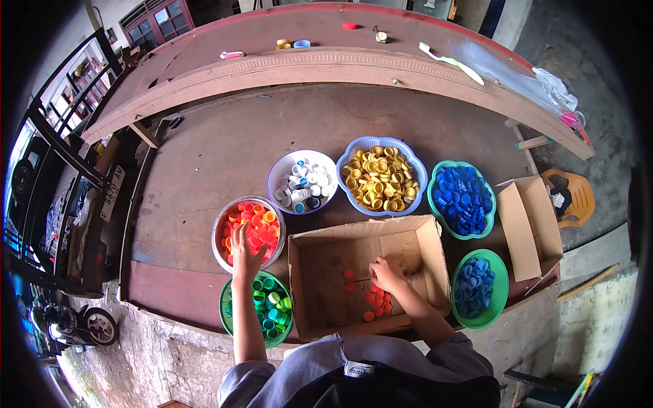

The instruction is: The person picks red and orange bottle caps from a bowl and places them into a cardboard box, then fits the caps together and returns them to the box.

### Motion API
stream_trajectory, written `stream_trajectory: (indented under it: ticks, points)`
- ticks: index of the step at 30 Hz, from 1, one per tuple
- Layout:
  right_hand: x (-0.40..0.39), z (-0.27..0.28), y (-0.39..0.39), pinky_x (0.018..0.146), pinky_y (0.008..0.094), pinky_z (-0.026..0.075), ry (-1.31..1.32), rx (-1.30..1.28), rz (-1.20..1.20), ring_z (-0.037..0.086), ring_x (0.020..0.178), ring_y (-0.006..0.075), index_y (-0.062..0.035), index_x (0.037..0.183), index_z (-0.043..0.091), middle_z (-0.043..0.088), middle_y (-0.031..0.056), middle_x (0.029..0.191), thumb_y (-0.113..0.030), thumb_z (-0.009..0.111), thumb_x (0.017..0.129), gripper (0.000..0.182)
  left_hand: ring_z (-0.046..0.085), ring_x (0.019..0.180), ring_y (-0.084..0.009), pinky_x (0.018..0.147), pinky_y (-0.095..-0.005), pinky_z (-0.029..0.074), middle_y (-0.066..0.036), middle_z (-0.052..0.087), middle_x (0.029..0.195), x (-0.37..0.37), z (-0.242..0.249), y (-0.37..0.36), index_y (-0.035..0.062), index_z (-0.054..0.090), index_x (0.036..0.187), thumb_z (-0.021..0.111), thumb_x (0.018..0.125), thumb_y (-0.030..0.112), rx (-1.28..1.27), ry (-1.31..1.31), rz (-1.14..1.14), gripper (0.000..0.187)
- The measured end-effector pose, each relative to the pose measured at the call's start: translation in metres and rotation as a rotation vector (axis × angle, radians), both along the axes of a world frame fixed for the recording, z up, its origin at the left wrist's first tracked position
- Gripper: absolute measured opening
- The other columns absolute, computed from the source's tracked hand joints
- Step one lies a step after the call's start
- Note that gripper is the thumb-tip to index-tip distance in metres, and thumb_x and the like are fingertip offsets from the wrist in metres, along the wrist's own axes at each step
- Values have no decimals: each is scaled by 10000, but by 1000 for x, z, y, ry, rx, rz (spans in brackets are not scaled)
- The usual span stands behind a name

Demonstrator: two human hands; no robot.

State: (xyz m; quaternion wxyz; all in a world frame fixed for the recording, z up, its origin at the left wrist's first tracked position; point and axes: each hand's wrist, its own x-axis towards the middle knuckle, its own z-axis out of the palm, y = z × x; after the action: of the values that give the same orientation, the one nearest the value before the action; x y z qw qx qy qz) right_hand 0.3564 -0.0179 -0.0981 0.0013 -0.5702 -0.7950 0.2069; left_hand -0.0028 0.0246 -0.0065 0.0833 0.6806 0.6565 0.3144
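Your left hand [247,254] is over the round bowl [216,236] of red caps [254,209], at the left on the counter [204,160], and its fingers are spread apart. Your right hand [389,275] is inside the cardboard box [431,255], with the fingers bent down; I cannot tell if they pinch something. Loose red caps [369,316] lie on the bottom of this box, two at the left of the right hand, the others at its near side.
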Motion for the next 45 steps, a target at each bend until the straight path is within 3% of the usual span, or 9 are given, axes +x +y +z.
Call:
stream_trajectory:
  ticks: [4, 11, 15, 20, 23, 26, 32, 38, 45]
  points:
    - [3, -2, 3, 642, 352, 498, 52, 23, 64, 586, 717, 258, -75, 814, 582, 548, 99, 816, -147, 702, 638, 225, 402, 1110, -344, 955, -451, 324, -176, 434, 1189, 25, 5, -4, 26, 381, 1237, 697, 674, 102, 78, -53, -49, 651]
    - [-22, 72, 16, 756, 270, 474, 1435, -708, -261, 556, 894, 118, -39, 1080, 472, 567, 42, 950, -76, 614, 804, 312, 489, 1028, -300, 915, -391, 383, -132, 533, 1080, 117, 43, -37, 30, 525, 1102, 725, 682, 150, -32, -382, -647, 480]
    - [-38, 94, 6, 805, 266, 452, 1656, -781, -153, 556, 881, 118, -32, 1140, 425, 554, 40, 968, -73, 602, 812, 375, 540, 952, -247, 818, -341, 447, -104, 564, 992, 137, 28, -45, 41, 582, 971, 728, 677, 82, -52, -550, -765, 330]
    - [-32, 85, -1, 761, 303, 482, 1074, -455, -116, 555, 926, 166, -48, 1102, 486, 548, 68, 991, -160, 657, 779, 383, 558, 874, -242, 751, -335, 464, -90, 575, 898, 108, 43, -41, 37, 587, 878, 729, 652, 36, 37, -430, -594, 267]
    - [-6, 66, -6, 751, 367, 492, 111, 128, -4, 566, 922, 257, -80, 1069, 524, 536, 110, 992, -197, 709, 704, 426, 558, 855, -257, 743, -339, 460, -104, 572, 876, 63, 37, -28, 28, 577, 858, 717, 631, 1, 75, -351, -300, 268]
    - [5, 46, -11, 723, 426, 483, -17, 25, -79, 558, 882, 311, -96, 967, 553, 520, 110, 951, -147, 693, 645, 354, 561, 841, -262, 747, -351, 455, -113, 572, 879, 22, 32, -12, 26, 581, 899, 700, 632, 4, 105, -217, -92, 293]
    - [15, -1, -3, 712, 417, 487, 51, -33, 9, 568, 852, 330, -60, 839, 567, 516, 165, 970, -7, 597, 631, 216, 362, 1152, -350, 978, -457, 299, -165, 402, 1219, 4, -10, -5, 50, 368, 1248, 731, 615, 92, 12, -101, 34, 731]
    - [16, 16, -7, 665, 410, 473, 34, 324, -161, 556, 820, 320, -66, 804, 533, 517, 128, 870, -19, 615, 629, 199, 424, 1074, -340, 939, -420, 338, -175, 461, 1135, 78, 23, -28, 18, 447, 1145, 676, 688, 62, 144, -262, -187, 513]
    - [35, 0, 9, 709, 306, 482, 634, -222, -271, 571, 855, 156, -60, 919, 560, 561, 61, 898, -58, 655, 729, 212, 473, 1026, -302, 894, -370, 402, -141, 485, 1109, 146, 12, -62, 30, 474, 1139, 684, 716, 103, -163, -395, -654, 478]
